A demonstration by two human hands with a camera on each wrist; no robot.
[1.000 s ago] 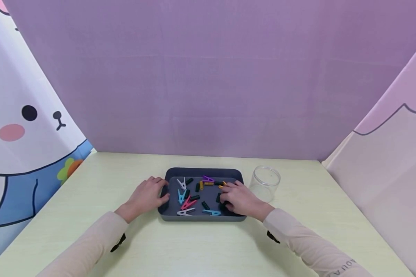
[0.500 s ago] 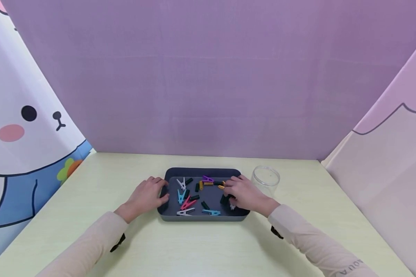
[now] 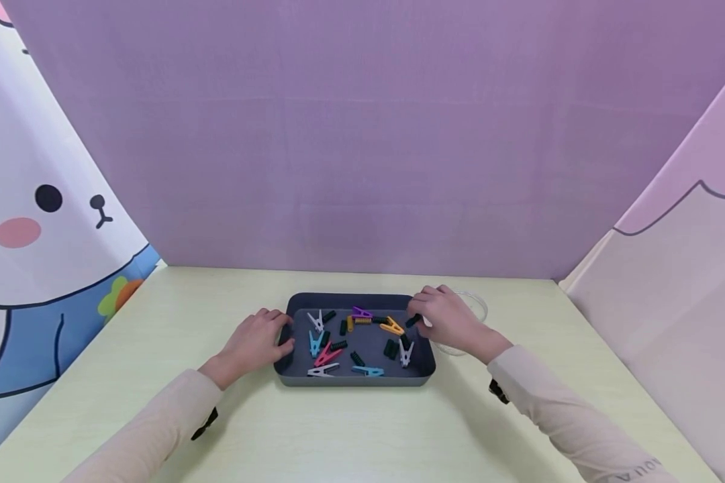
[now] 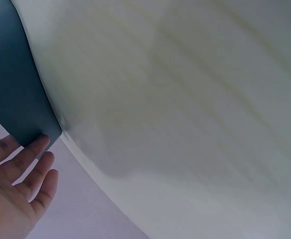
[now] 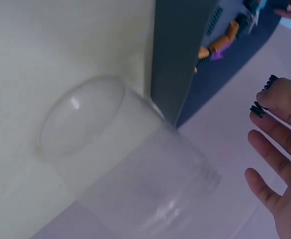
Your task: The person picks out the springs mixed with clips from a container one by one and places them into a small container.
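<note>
A dark grey tray (image 3: 362, 381) on the table holds plastic clips and small coiled springs. My left hand (image 3: 250, 347) holds the tray's left end, thumb and forefinger over the rim; in the left wrist view its other fingers are loosely spread. Above the tray's right rim, my right hand (image 3: 450, 320) pinches a black spring (image 5: 257, 109) between thumb and forefinger, other fingers loose. Close by inside the tray lie a yellow clip (image 3: 393, 327), a white clip (image 3: 405, 353) and black springs (image 3: 391, 349). A clear jar (image 5: 135, 169) stands below and beside that hand, partly hidden by it in the head view.
More clips, including a pink clip (image 3: 328, 355), a blue clip (image 3: 368, 370) and a purple clip (image 3: 361, 312), lie spread over the tray floor with gold springs (image 3: 363, 321). A purple backdrop (image 3: 362, 168) rises behind the pale table (image 3: 338, 429).
My right hand has lifted from the tray's right part, moving right and back toward the jar with a black spring, uncovering the white and yellow clips. My left hand has stayed put.
</note>
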